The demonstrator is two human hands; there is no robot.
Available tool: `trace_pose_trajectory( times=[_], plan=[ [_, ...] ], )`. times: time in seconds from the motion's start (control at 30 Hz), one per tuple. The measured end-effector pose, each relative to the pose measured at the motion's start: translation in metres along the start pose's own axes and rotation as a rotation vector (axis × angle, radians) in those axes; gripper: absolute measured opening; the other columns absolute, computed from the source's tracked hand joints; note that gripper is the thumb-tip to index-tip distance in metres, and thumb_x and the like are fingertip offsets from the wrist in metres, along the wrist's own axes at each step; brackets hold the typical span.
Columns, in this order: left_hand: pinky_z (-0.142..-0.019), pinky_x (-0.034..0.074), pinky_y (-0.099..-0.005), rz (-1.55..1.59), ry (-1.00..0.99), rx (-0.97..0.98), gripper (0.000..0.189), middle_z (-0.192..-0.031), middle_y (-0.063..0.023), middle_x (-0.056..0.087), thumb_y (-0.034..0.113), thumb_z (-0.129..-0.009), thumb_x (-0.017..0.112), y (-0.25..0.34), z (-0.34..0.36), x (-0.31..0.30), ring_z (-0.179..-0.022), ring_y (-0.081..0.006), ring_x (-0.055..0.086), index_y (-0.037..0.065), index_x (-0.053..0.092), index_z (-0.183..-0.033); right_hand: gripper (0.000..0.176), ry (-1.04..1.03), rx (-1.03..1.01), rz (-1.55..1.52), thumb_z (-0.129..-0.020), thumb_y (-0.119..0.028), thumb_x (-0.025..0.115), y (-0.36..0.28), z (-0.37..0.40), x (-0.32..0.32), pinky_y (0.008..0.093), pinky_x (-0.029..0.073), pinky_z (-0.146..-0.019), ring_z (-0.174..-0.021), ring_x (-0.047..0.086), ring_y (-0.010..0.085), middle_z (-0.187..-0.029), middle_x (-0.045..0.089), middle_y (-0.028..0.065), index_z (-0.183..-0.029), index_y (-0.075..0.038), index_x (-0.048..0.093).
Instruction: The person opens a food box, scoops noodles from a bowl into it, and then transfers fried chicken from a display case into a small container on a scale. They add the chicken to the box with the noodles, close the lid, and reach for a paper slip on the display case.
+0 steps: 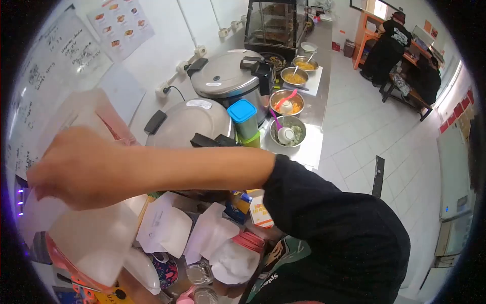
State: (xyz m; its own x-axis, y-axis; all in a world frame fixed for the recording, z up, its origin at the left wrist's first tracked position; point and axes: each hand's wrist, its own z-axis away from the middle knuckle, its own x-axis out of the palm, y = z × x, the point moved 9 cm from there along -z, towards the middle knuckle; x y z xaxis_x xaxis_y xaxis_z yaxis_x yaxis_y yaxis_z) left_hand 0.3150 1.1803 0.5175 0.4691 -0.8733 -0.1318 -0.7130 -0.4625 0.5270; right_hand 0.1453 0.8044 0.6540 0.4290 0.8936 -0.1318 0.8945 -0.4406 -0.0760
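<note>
Near white, folded paper boxes, the curled right hand blurs; I cannot tell whether its grip holds anything.

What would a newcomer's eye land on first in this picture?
Probably the bare forearm and right hand, stretched across the middle and left of the view. Just beyond the forearm, two big steel cookers stand along the wall, with a blue-lidded container beside them. To their right, metal bowls of food line the counter.
</note>
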Motion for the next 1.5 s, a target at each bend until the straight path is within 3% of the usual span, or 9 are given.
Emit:
trace_pose_trajectory(
  times=[0.33,0.5,0.6,0.63,0.73,1.0,1.03,1.13,1.5],
  plan=[
    [-0.106,0.036,-0.037,1.258,-0.989,-0.375,0.06,-0.14,-0.0131,0.045,0.043,-0.1,0.035,0.374,0.179,0.22,-0.129,-0.0247,0.043,-0.001,0.036,-0.141,0.01,-0.118,0.205,-0.09,-0.084,-0.018,0.065,-0.094,0.08,-0.231,0.0443,0.047,-0.058,-0.067,0.063,0.0347,-0.069,0.063,0.0143,-0.088,-0.009,0.069],
    [-0.109,0.034,-0.0367,1.115,-1.779,-0.709,0.065,-0.143,-0.0129,0.043,0.049,-0.102,0.028,0.461,0.347,0.343,-0.132,-0.025,0.041,-0.001,0.034,-0.144,0.015,-0.331,0.538,0.203,-0.086,-0.017,0.065,-0.134,0.18,-0.35,0.0389,0.046,-0.052,-0.064,0.064,0.0301,-0.071,0.064,0.0101,-0.1,-0.012,0.064],
    [-0.113,0.028,-0.0363,0.608,-2.173,-0.284,0.067,-0.146,-0.0108,0.04,0.054,-0.101,0.031,0.449,0.468,0.387,-0.134,-0.0208,0.037,0.006,0.029,-0.148,0.015,-0.327,0.779,0.413,-0.085,-0.013,0.067,-0.142,0.275,-0.433,0.0349,0.047,-0.051,-0.061,0.064,0.0278,-0.074,0.067,0.0093,-0.099,-0.012,0.063],
    [-0.114,0.028,-0.0363,0.564,-2.21,-0.111,0.068,-0.146,-0.0099,0.04,0.056,-0.1,0.033,0.465,0.506,0.409,-0.135,-0.0198,0.036,0.008,0.031,-0.148,0.016,-0.309,0.873,0.44,-0.085,-0.014,0.068,-0.145,0.306,-0.461,0.0349,0.047,-0.051,-0.06,0.064,0.0286,-0.074,0.067,0.01,-0.1,-0.011,0.062],
    [-0.106,0.041,-0.0364,0.597,-2.192,-1.166,0.075,-0.136,-0.0084,0.052,0.065,-0.094,0.037,0.509,0.612,0.437,-0.122,-0.02,0.052,0.008,0.041,-0.142,0.017,-0.208,1.1,0.496,-0.086,-0.018,0.066,-0.159,0.389,-0.528,0.0379,0.049,-0.055,-0.063,0.064,0.0311,-0.077,0.066,0.0119,-0.1,-0.01,0.06],
    [-0.1,0.047,-0.0366,1.411,-2.175,-1.699,0.076,-0.132,-0.0133,0.056,0.066,-0.094,0.034,0.593,0.723,0.577,-0.114,-0.0206,0.058,0.003,0.049,-0.135,0.033,-0.045,0.928,0.846,-0.077,-0.014,0.074,-0.171,0.463,-0.701,0.0437,0.045,-0.088,-0.104,0.058,0.0315,-0.117,0.061,0.0133,-0.109,-0.01,0.063],
    [-0.099,0.048,-0.0363,0.914,-1.995,-1.61,0.063,-0.131,-0.0126,0.057,0.055,-0.097,0.043,0.558,0.752,0.603,-0.112,-0.0215,0.06,0.003,0.051,-0.132,0.033,-0.068,0.902,0.877,-0.077,-0.013,0.074,-0.165,0.469,-0.716,0.0442,0.044,-0.088,-0.107,0.057,0.0318,-0.121,0.058,0.0134,-0.108,-0.01,0.065],
    [-0.103,0.044,-0.0385,0.985,-2.006,-1.316,0.076,-0.136,-0.0128,0.053,0.065,-0.095,0.034,0.578,0.791,0.68,-0.121,-0.022,0.054,0.004,0.042,-0.14,0.031,-0.077,0.932,0.918,-0.075,-0.009,0.074,-0.132,0.502,-0.776,0.044,0.045,-0.087,-0.109,0.056,0.0335,-0.126,0.056,0.014,-0.104,-0.009,0.066],
    [-0.108,0.038,-0.0347,1.13,-1.948,-1.549,0.069,-0.137,-0.0109,0.052,0.056,-0.1,0.033,0.708,0.798,0.989,-0.125,-0.0202,0.051,-0.002,0.045,-0.137,0.004,0.272,1.219,0.821,-0.084,0.0,0.057,0.075,0.521,-1.086,0.0383,0.05,-0.076,-0.082,0.065,0.0349,-0.086,0.066,0.0183,-0.087,0.001,0.059]
  ],
)
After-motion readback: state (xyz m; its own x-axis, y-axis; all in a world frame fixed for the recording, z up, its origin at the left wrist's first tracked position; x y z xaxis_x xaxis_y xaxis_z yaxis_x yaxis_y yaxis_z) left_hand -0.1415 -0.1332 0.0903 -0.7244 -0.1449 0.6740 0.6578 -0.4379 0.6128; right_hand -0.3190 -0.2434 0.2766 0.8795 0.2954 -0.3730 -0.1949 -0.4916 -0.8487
